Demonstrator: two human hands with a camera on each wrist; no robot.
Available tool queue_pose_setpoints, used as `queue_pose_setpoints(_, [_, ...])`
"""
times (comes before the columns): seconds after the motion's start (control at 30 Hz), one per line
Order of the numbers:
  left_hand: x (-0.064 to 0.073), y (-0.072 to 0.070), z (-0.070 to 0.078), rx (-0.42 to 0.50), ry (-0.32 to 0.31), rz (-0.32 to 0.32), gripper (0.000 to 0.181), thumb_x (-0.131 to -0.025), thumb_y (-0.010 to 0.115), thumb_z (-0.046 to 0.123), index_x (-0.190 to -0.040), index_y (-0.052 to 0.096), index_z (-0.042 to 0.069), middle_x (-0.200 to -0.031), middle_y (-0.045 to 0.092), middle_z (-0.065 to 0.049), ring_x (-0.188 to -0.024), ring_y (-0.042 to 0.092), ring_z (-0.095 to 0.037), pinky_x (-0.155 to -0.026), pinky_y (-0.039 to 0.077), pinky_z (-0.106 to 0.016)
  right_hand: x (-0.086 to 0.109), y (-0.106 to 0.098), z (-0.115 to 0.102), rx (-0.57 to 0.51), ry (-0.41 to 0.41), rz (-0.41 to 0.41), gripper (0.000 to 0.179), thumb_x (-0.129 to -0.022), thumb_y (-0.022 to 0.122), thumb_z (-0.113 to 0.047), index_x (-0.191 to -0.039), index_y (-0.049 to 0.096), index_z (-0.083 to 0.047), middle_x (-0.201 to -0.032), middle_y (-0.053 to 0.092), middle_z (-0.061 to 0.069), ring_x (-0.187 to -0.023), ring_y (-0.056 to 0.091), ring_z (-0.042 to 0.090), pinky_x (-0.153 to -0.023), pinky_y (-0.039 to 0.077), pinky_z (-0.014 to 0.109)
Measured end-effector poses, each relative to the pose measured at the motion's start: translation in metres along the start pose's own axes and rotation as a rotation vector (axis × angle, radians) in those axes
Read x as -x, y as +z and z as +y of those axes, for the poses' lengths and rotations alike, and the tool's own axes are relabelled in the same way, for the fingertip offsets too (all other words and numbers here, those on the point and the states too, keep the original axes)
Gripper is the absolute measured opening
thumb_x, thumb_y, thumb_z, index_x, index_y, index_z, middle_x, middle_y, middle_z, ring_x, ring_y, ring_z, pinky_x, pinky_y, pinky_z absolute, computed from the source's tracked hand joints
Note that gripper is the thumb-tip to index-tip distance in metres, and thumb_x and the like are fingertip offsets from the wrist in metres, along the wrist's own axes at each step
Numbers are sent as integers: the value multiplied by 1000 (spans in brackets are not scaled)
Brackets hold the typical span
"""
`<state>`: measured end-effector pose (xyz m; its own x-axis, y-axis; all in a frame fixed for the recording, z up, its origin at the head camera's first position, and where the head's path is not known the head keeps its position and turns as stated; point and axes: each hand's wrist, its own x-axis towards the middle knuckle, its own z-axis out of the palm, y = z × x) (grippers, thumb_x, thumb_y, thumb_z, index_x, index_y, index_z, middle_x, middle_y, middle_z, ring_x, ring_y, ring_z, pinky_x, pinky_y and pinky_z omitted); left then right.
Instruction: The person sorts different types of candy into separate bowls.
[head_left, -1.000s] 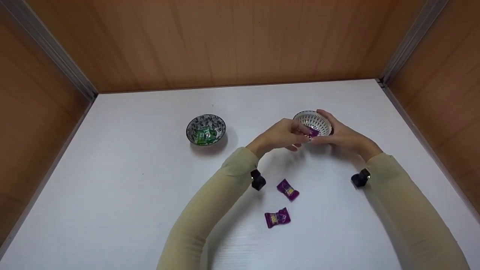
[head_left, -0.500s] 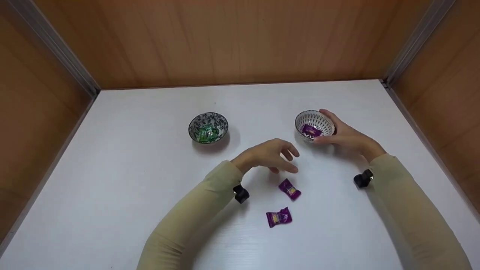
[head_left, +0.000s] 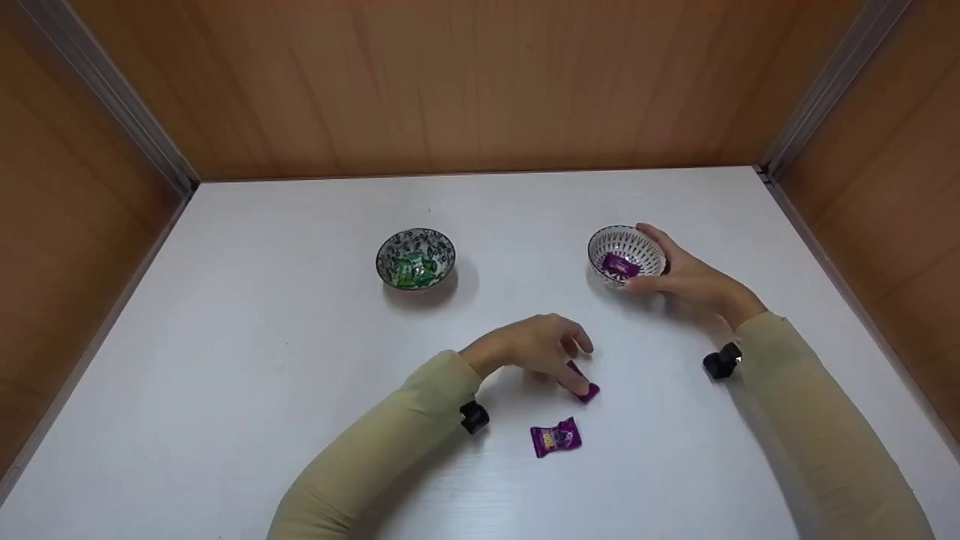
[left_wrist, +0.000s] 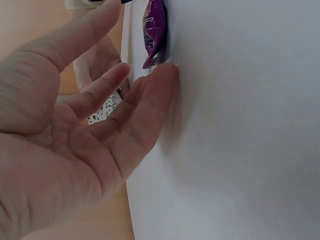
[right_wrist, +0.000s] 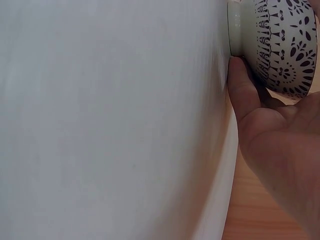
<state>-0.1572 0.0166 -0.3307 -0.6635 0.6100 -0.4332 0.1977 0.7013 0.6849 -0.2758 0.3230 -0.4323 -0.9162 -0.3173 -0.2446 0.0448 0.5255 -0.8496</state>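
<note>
My left hand (head_left: 544, 349) reaches down over a purple-wrapped candy (head_left: 593, 391), its thumb overlapping the wrapper in the head view. The left wrist view has thumb and fingers spread apart, with a purple candy (left_wrist: 155, 35) just past the fingertips. At the right, my right hand (head_left: 694, 277) grips a small white patterned bowl (head_left: 637, 241) by its side, thumb at the near rim and other fingers round the far side. Fingertips lie close to the bowl's foot in the right wrist view. Purple candy (head_left: 619, 265) lies inside that bowl.
Another purple candy (head_left: 556, 437) lies on the white table (head_left: 225, 360), nearer the front. Left of the held bowl stands a dark-flowered bowl (head_left: 416, 240) with green-wrapped candies (head_left: 414, 270). Wooden panels (head_left: 480, 90) border the table at the back and both sides.
My left hand has let go of a purple candy in the white bowl, then moved down and toward me to another candy. My right hand has stayed on the bowl.
</note>
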Motion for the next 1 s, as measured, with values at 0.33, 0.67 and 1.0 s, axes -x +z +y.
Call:
queue_pose_setpoints(0.33, [-64,37,-57,-232,246,2,43,-79,90,25,-115,71,12,-102,67,2,-90,59,-9,-81,49,-23,-1,0,-1,-5,14,2,108,-85,83,-41,-162,7,-38,-163,21,10,-148,19,32,-118,10,64])
queue_pose_setpoints(0.67, [-64,36,-62,-206,250,-23,21,-81,88,18,-100,79,12,-82,66,9,-74,56,-8,-64,47,-21,-2,0,-1,-40,14,-8,108,-85,84,-36,-162,8,-38,-161,24,9,-146,22,30,-119,11,62])
queue_pose_setpoints(1.0, [-68,34,-66,-169,282,-36,20,-81,88,19,-98,80,13,-79,68,11,-70,55,-6,-63,45,-19,-1,-1,-1,-38,17,-5,108,-85,84,-35,-162,8,-38,-161,23,10,-145,23,32,-119,12,62])
